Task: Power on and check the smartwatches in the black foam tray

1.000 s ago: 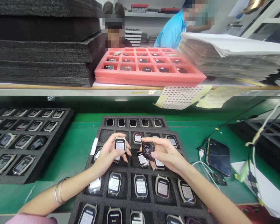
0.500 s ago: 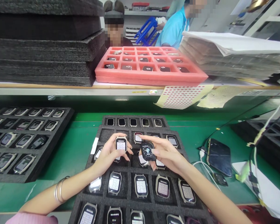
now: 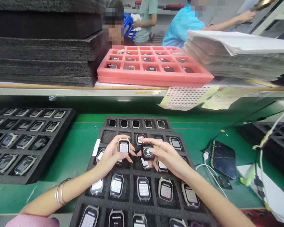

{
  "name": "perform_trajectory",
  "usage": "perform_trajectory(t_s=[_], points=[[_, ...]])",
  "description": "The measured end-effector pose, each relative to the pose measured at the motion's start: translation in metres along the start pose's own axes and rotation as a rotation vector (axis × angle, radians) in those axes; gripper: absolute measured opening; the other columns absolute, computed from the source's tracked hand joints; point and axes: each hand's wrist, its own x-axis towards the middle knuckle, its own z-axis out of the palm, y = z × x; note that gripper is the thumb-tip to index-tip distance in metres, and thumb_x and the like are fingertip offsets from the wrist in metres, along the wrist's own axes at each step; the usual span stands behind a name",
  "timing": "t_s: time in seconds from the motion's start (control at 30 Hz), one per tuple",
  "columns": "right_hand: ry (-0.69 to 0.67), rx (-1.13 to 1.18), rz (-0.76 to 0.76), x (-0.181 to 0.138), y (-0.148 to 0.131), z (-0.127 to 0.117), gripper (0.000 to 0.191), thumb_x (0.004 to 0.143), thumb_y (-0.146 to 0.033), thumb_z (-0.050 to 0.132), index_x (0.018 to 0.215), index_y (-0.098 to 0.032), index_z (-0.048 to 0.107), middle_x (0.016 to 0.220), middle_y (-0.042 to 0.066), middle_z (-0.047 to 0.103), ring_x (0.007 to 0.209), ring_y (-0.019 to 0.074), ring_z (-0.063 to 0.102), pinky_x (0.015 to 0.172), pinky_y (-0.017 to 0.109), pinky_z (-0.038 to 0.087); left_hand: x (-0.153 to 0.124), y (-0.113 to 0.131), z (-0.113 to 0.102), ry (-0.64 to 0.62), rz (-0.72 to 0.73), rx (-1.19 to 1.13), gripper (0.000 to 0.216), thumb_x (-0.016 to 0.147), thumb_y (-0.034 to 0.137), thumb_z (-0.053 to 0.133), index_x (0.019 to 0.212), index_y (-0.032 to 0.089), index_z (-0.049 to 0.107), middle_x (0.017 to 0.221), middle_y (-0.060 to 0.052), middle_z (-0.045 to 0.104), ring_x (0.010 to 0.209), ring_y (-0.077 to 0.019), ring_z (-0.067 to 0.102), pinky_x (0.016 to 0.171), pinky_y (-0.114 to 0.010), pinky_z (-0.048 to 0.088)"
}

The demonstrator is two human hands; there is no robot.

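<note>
the left hand (image 3: 111, 156) is clamped on a light-screened watch (image 3: 123, 146), pinched by its edges, and the right hand (image 3: 167, 156) is closed round a dark-faced watch (image 3: 147, 151). both watches are held face up, nearly side by side, just above the black foam tray (image 3: 132, 172) on the green surface (image 3: 80, 148). it looks like a screen check, one unit against the other. setting either back would call for squaring it over an empty pocket (image 3: 108, 136).

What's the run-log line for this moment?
left hand: holds white-screen watch | right hand: holds dark-face watch | below: black foam tray | surface: green bench
</note>
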Motion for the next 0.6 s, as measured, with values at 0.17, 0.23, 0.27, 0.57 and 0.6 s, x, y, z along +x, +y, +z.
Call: perform_trajectory(t_s=[0.17, 0.23, 0.27, 0.57, 0.6], points=[[0.037, -0.024, -0.004, -0.0004, -0.0011, 0.0009, 0.042, 0.085, -0.028, 0.063, 0.125, -0.013, 0.059, 0.087, 0.01, 0.072, 0.054, 0.0113, 0.062, 0.04, 0.016, 0.049, 0.0, 0.0006, 0.0006, -0.001, -0.01, -0.009, 0.04, 0.081, 0.011, 0.059, 0.118, 0.019, 0.045, 0.098, -0.008, 0.063, 0.089, -0.021, 0.062, 0.068, -0.031, 0.053], [0.04, -0.024, 0.001, -0.0002, -0.0006, 0.0003, 0.043, 0.084, -0.029, 0.064, 0.124, -0.014, 0.059, 0.089, 0.011, 0.073, 0.053, 0.0118, 0.062, 0.04, 0.017, 0.048, -0.0001, 0.0005, 0.0005, 0.0, -0.009, -0.01, 0.04, 0.081, 0.011, 0.059, 0.118, 0.019, 0.046, 0.099, -0.008, 0.063, 0.089, -0.0209, 0.062, 0.068, -0.031, 0.053], [0.041, -0.025, 0.001, -0.0001, -0.0001, -0.0002, 0.043, 0.084, -0.029, 0.065, 0.124, -0.014, 0.059, 0.09, 0.011, 0.073, 0.052, 0.0118, 0.062, 0.039, 0.017, 0.048, -0.0002, 0.0004, 0.0004, 0.0, -0.008, -0.008, 0.04, 0.081, 0.011, 0.059, 0.118, 0.019, 0.046, 0.099, -0.008, 0.063, 0.089, -0.0213, 0.062, 0.068, -0.032, 0.053], [-0.018, -0.001, -0.075, -0.0005, 0.0004, 0.0001, 0.041, 0.086, -0.024, 0.065, 0.126, -0.022, 0.059, 0.102, 0.008, 0.068, 0.058, 0.0116, 0.063, 0.045, 0.02, 0.053, -0.0011, -0.0008, -0.0002, 0.001, 0.0, -0.008, 0.041, 0.08, 0.012, 0.059, 0.119, 0.02, 0.046, 0.096, -0.007, 0.063, 0.085, -0.0199, 0.061, 0.067, -0.031, 0.053], [-0.031, -0.001, -0.088, -0.0004, 0.0001, -0.0004, 0.04, 0.086, -0.024, 0.065, 0.126, -0.023, 0.059, 0.103, 0.008, 0.067, 0.06, 0.0121, 0.063, 0.046, 0.021, 0.053, -0.0012, -0.0009, -0.0001, 0.0, 0.001, -0.006, 0.042, 0.08, 0.012, 0.059, 0.119, 0.02, 0.046, 0.096, -0.007, 0.063, 0.084, -0.0196, 0.061, 0.067, -0.031, 0.053]])
